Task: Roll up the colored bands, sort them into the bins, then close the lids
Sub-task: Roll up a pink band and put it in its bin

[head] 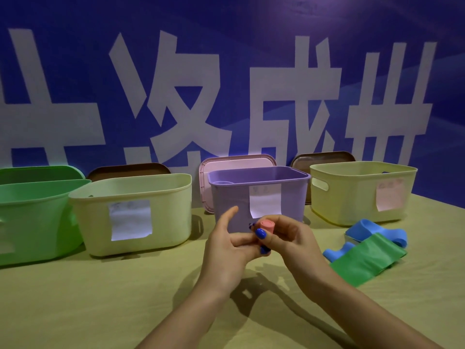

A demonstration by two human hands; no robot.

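Head view shows the right hand (289, 238) pinching the rolled pink band (267, 225) just before the purple bin (259, 195); the left hand (226, 248), fingers loose, touches it. A weak pinch could let the roll unwind.

Counter (75, 303): covered w/ tan-yellow cloth, slightly wrinkled, dark shadows falling on it near centre-front. Blue backdrop (226, 16) stands behind, filling the whole upper half, w/ large white characters (181, 96) across it, cut off at left edge & partly hidden at bottom. Backdrop meets counter at right, edge running diagonally down toward the right corner. Lighting dim, bluish cast overall; faint lighter swirl in the blue, upper right.
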